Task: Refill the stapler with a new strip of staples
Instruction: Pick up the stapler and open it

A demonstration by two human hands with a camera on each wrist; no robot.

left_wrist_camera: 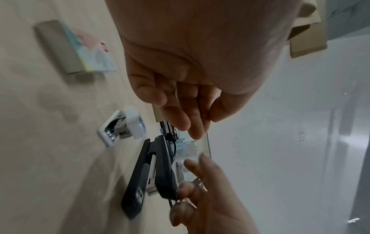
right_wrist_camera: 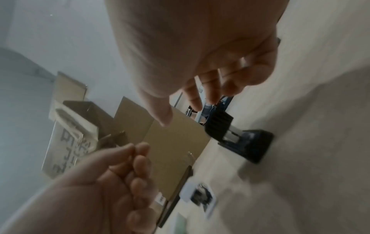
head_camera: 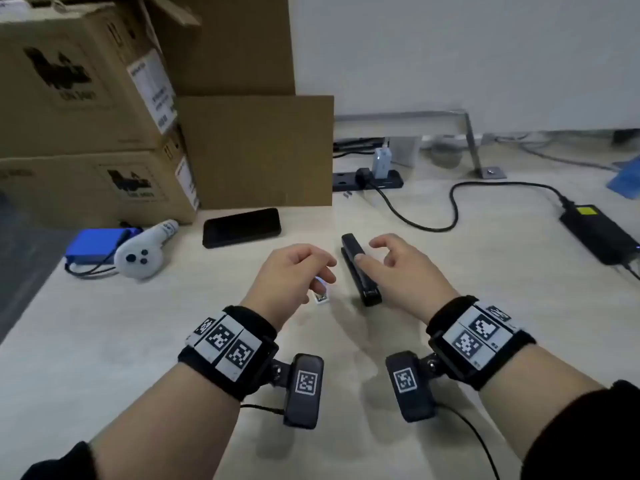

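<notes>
A black stapler [head_camera: 360,271] lies on the pale table [head_camera: 450,341] between my hands, its top arm slightly lifted off the base in the left wrist view [left_wrist_camera: 148,174]. My right hand [head_camera: 374,252] hovers at its right side with fingers relaxed and the thumb at the top arm; it holds nothing. My left hand [head_camera: 325,271] hangs loosely curled and empty just left of the stapler. Under it on the table lies a small white staple box [head_camera: 322,296], open, with metal staples showing inside [left_wrist_camera: 122,126]. The right wrist view shows the stapler's end [right_wrist_camera: 240,137].
A black phone [head_camera: 241,227] lies behind the hands. Stacked cardboard boxes [head_camera: 86,109] fill the back left, with a white controller [head_camera: 142,252] and a blue pack [head_camera: 93,244] before them. A power strip [head_camera: 367,180], a cable and a black adapter [head_camera: 599,233] are at the right. A small pastel packet [left_wrist_camera: 74,49] lies nearby.
</notes>
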